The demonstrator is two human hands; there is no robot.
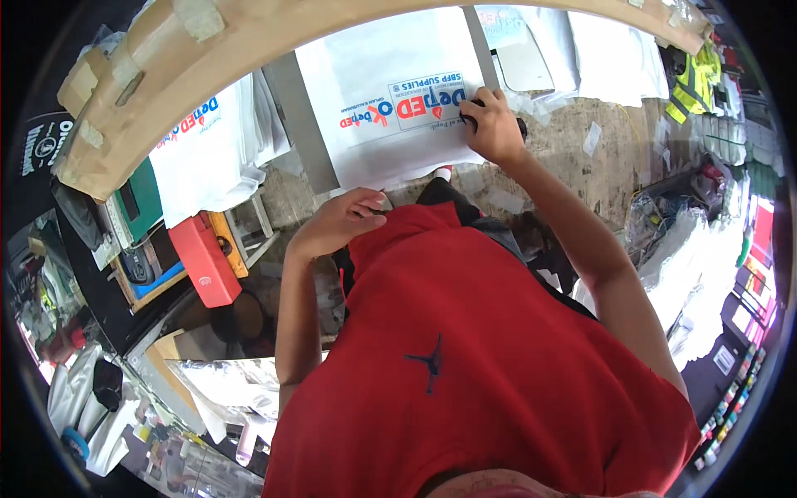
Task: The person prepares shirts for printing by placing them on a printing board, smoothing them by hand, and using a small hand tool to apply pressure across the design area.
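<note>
A white sheet-like bag (365,75) with blue and red printing is spread over a grey flat board (309,133) in front of me. My right hand (498,133) is closed around a dark, rounded object (521,128) at the right edge of the print; most of it is hidden by my fingers, so its kind is unclear. My left hand (344,220) hovers just below the near left corner of the bag, fingers loosely bent and apart, with nothing in it.
More printed white bags (207,158) lie in a stack to the left, above a red box (203,257). White sheets (614,58) rest at the far right. A brown taped cardboard strip (158,66) arches across the top. Clear plastic bundles (681,257) stand on the right.
</note>
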